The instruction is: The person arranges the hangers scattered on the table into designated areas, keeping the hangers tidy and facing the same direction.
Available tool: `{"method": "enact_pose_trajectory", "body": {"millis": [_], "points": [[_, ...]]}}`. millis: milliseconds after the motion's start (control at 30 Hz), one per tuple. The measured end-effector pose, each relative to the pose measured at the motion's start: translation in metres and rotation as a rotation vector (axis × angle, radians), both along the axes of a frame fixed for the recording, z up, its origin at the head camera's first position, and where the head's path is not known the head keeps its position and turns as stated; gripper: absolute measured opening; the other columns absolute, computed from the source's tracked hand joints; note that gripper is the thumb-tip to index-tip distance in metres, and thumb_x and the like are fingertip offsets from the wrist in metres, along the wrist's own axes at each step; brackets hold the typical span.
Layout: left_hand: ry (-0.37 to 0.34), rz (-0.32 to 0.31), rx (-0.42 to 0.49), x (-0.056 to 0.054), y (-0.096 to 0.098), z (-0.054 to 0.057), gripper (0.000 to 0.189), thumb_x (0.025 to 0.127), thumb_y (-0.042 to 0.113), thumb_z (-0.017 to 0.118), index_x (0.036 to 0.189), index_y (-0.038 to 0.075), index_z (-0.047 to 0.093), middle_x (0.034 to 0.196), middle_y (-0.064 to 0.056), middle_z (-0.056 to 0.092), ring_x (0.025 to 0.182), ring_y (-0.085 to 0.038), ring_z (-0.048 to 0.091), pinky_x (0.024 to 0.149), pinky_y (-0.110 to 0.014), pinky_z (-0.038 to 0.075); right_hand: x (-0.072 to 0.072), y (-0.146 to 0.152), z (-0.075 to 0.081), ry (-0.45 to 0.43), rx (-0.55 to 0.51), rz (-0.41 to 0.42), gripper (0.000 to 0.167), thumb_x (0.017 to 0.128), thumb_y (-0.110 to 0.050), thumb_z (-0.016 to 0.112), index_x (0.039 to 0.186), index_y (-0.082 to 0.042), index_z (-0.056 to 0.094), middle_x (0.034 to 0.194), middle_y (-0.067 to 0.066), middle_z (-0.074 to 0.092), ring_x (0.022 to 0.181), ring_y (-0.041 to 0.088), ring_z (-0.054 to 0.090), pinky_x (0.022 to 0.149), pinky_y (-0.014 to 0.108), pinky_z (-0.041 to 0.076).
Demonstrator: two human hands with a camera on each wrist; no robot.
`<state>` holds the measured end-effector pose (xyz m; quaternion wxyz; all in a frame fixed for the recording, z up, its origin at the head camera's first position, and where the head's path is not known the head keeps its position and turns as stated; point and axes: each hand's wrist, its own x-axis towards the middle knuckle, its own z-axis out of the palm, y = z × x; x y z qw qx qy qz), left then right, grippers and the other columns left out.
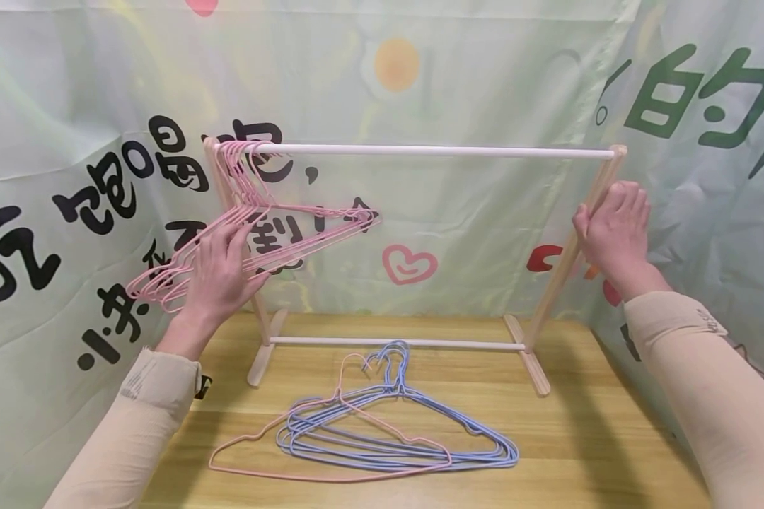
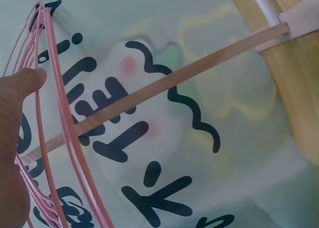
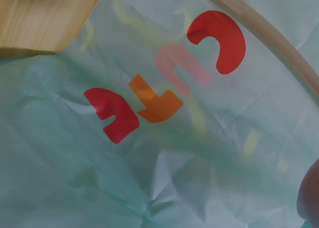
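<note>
Several pink hangers hang by their hooks at the left end of the rack's white top rod. My left hand grips the front ones by their sides. In the left wrist view the thumb lies over the pink wires. At the other end, my right hand holds the rack's right wooden post, its fingers curled; that post also crosses a corner of the right wrist view. On the table lie stacked blue hangers, with a single pink hanger partly over them.
The rack's feet stand on a wooden table, joined by a white lower rod. Printed cloth surrounds the table at the back and on both sides. The stacked hangers lie in front of the lower rod.
</note>
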<state>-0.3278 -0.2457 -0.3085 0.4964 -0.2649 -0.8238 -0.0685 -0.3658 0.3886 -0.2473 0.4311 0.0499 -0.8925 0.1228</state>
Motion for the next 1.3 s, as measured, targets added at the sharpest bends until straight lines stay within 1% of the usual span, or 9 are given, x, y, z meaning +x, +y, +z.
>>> {"method": "enact_pose_trajectory", "body": {"millis": [100,300,533,667,833,1033,1100,1200,1300], "points": [[-0.005,0.001,-0.001,-0.001,-0.002,-0.003,0.103,0.059,0.013,0.100,0.143,-0.011,0.045,0.131,-0.033,0.046,0.108,-0.051,0.045,0.091,-0.060,0.039,0.000,0.000,-0.001,-0.005,-0.002,-0.001,0.038,0.099,-0.020,0.045,0.119,0.009,0.033,0.115,0.031,0.031,0.106,0.050,0.030,0.091,0.059,0.026],[-0.019,0.041,-0.001,-0.005,-0.006,-0.010,0.104,0.066,0.014,0.097,0.150,-0.008,0.039,0.137,-0.032,0.041,0.110,-0.050,0.042,0.091,-0.059,0.036,0.001,-0.001,-0.001,-0.016,-0.008,-0.004,0.038,0.099,-0.020,0.045,0.119,0.009,0.033,0.115,0.032,0.031,0.107,0.050,0.030,0.091,0.059,0.026],[0.018,0.083,0.037,-0.009,-0.006,-0.018,0.099,0.069,0.011,0.088,0.153,-0.005,0.038,0.140,-0.030,0.040,0.114,-0.049,0.040,0.092,-0.057,0.035,0.001,-0.002,-0.001,-0.013,-0.007,-0.003,0.037,0.099,-0.020,0.045,0.119,0.009,0.033,0.115,0.032,0.031,0.107,0.050,0.030,0.091,0.059,0.025],[0.025,0.108,0.052,-0.009,-0.005,-0.021,0.098,0.071,0.010,0.086,0.154,-0.004,0.037,0.141,-0.029,0.040,0.114,-0.048,0.039,0.091,-0.057,0.034,0.001,-0.002,-0.002,-0.008,-0.009,-0.001,0.037,0.099,-0.020,0.045,0.119,0.009,0.033,0.115,0.031,0.031,0.107,0.050,0.030,0.091,0.059,0.025],[0.014,0.119,0.060,-0.007,-0.004,-0.021,0.093,0.073,0.010,0.084,0.153,-0.004,0.038,0.142,-0.029,0.039,0.115,-0.049,0.037,0.093,-0.057,0.033,0.001,-0.001,-0.002,-0.008,-0.012,0.001,0.037,0.099,-0.020,0.046,0.119,0.009,0.033,0.115,0.031,0.031,0.107,0.050,0.030,0.091,0.059,0.026],[-0.040,0.094,0.096,0.002,0.001,-0.023,0.101,0.073,0.012,0.088,0.157,-0.002,0.034,0.149,-0.030,0.033,0.124,-0.050,0.033,0.101,-0.059,0.029,0.001,-0.001,-0.002,-0.015,-0.013,-0.004,0.037,0.100,-0.019,0.046,0.119,0.009,0.032,0.115,0.031,0.031,0.106,0.050,0.030,0.090,0.059,0.026],[-0.038,0.065,0.126,0.006,0.004,-0.025,0.099,0.074,0.014,0.086,0.157,-0.001,0.035,0.150,-0.030,0.032,0.125,-0.049,0.033,0.101,-0.059,0.027,0.001,-0.001,-0.001,-0.015,-0.011,-0.003,0.037,0.100,-0.019,0.046,0.119,0.009,0.032,0.115,0.032,0.031,0.106,0.050,0.030,0.090,0.059,0.026],[-0.012,0.003,0.190,0.012,0.010,-0.028,0.089,0.076,0.016,0.081,0.153,-0.003,0.040,0.148,-0.030,0.035,0.126,-0.050,0.034,0.100,-0.060,0.026,0.001,-0.001,0.000,-0.012,-0.009,-0.001,0.037,0.100,-0.020,0.046,0.119,0.009,0.032,0.115,0.032,0.031,0.106,0.050,0.030,0.090,0.059,0.026],[-0.005,-0.055,0.243,0.022,0.018,-0.029,0.079,0.080,0.017,0.075,0.148,-0.005,0.044,0.147,-0.030,0.036,0.129,-0.049,0.034,0.102,-0.062,0.024,0.001,-0.002,0.000,-0.015,-0.012,-0.002,0.038,0.100,-0.020,0.046,0.120,0.009,0.032,0.115,0.031,0.031,0.106,0.050,0.030,0.091,0.059,0.025]]}}
